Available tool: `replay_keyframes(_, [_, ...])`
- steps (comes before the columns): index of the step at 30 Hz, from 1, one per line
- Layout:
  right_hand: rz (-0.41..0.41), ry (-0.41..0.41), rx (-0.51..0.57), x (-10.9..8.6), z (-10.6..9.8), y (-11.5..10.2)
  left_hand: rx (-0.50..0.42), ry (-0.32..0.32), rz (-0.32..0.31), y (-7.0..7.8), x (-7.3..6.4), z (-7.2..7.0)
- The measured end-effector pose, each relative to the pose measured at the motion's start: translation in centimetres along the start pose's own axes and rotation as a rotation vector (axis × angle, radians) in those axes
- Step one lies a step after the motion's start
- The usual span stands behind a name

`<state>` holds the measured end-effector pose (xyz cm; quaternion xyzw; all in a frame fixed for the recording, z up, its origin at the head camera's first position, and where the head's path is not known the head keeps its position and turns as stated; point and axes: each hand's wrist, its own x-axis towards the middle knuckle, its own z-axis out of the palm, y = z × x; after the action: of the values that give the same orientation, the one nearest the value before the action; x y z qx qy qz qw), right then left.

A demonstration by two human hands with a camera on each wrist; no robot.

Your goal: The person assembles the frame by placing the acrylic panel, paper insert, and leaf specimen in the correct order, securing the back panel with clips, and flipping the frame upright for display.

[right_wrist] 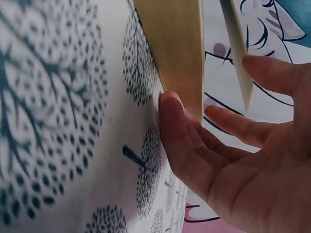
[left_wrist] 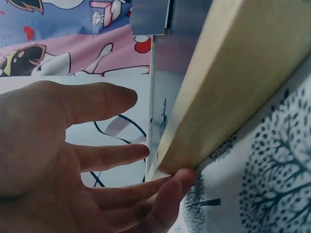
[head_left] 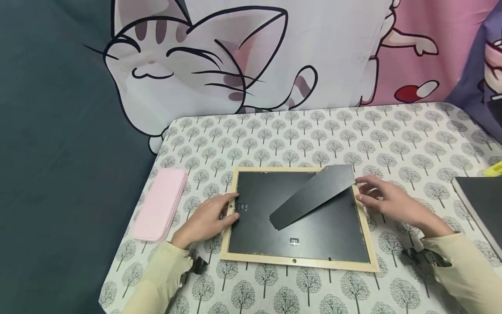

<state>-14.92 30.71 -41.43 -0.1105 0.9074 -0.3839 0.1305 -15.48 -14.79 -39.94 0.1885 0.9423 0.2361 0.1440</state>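
A light wooden picture frame (head_left: 296, 262) lies back side up, its black backing board (head_left: 255, 235) showing. From the board a black easel stand (head_left: 313, 196) rises aslant toward the right side. At the frame's left edge is my left hand (head_left: 209, 218), fingers spread. In the left wrist view, one fingertip (left_wrist: 184, 177) touches the outer wooden side while the thumb stays apart above. My right hand (head_left: 388, 203) is at the right edge, fingers loosely bent. One fingertip (right_wrist: 171, 97) meets the wood low down in the right wrist view; another is near the stand's tip.
A pink case (head_left: 161, 205) lies to the left on the tree-patterned tablecloth (head_left: 270, 135). At the far right sits a dark flat panel with a pale edge (head_left: 480, 196), with a yellow object (head_left: 494, 169) by it. A cartoon cat curtain (head_left: 188, 96) hangs behind.
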Motion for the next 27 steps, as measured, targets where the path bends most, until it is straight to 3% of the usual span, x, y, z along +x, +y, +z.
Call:
replay_keyframes(5, [-0.022, 0.072, -0.015, -0.7, 0.9, -0.8, -0.081, 0.039, -0.042, 0.6, -0.4, 0.8])
replay_keyframes(10, [-0.017, 0.146, -0.045, -0.3, 1.0, -1.4, -0.221, 0.062, -0.1, 0.6, -0.2, 1.3])
replay_keyframes(18, [0.069, 0.131, 0.021, 2.7, 0.4, -1.4, -0.603, 0.086, -0.206, -0.9, 3.0, 0.4])
replay_keyframes(20, [0.09, 0.13, 0.028, 3.6, 0.3, -1.4, -0.774, 0.109, -0.199, -1.4, 3.8, 0.0])
replay_keyframes(24, [0.125, 0.129, 0.068, 5.0, 0.2, -1.6, -1.027, 0.199, -0.139, -2.1, 5.0, -1.2])
replay_keyframes(27, [0.149, 0.121, 0.117, 5.7, 0.2, -1.7, -1.037, 0.265, -0.08, -2.1, 5.6, -2.3])
